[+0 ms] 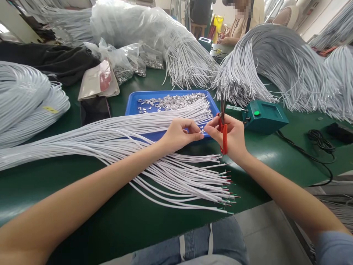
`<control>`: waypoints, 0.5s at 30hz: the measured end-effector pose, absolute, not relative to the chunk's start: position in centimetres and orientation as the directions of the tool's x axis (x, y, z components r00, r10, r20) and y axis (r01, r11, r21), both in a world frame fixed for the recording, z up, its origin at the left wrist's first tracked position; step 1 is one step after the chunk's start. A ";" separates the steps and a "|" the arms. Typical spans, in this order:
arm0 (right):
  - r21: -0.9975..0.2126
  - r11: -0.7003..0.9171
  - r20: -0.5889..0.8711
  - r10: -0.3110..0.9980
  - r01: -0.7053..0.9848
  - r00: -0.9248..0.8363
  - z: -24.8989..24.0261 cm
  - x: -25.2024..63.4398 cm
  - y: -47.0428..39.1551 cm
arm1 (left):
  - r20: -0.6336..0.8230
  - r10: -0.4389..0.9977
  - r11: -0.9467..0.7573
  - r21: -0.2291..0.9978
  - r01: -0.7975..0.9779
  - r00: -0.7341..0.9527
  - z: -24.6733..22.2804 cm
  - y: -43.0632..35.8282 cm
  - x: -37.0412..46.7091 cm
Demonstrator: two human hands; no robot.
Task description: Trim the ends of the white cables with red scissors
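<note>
My left hand [180, 134] is closed in a pinch at the end of a white cable [202, 131], over the front right part of a blue tray [131, 100]. Scissors with red-orange handles [225, 139] hang in my right hand [234, 135], blades pointing away. Its thumb and forefinger meet at the same cable tip, whose small detail is hard to make out. Small metal connectors [176, 101] lie loose in the tray. One cable bundle [138, 123] rests its ends there. Another bundle [187, 176] fans out nearer me, red and green wires bared at the tips.
A green box with a lit button [266, 115] stands right of the tray, its black cord [306, 149] trailing off. Large cable bundles [284, 55] and bags of metal parts [124, 68] line the back. A cable coil [27, 99] lies left. Across the table is another person [239, 27].
</note>
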State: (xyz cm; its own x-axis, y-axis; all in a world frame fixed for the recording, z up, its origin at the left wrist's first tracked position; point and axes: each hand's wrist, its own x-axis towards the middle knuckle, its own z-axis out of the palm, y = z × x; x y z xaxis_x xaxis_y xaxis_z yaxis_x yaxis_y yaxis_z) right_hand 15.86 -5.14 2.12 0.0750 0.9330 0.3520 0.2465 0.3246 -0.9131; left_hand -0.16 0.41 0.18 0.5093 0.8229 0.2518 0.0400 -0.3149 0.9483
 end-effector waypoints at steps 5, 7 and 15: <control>-0.905 0.321 0.348 0.936 0.278 0.053 2.1 15.8 -5.1 | 0.257 0.818 -0.322 0.946 0.039 0.514 0.0 0.5 -0.2; -0.900 0.337 0.363 0.930 0.276 0.050 2.1 15.9 -5.0 | 0.256 0.822 -0.313 0.949 0.027 0.509 0.1 0.5 -0.3; -0.915 0.331 0.357 0.931 0.232 0.080 1.7 16.2 -4.4 | 0.264 0.798 -0.259 0.962 -0.088 0.541 -0.2 0.8 -0.4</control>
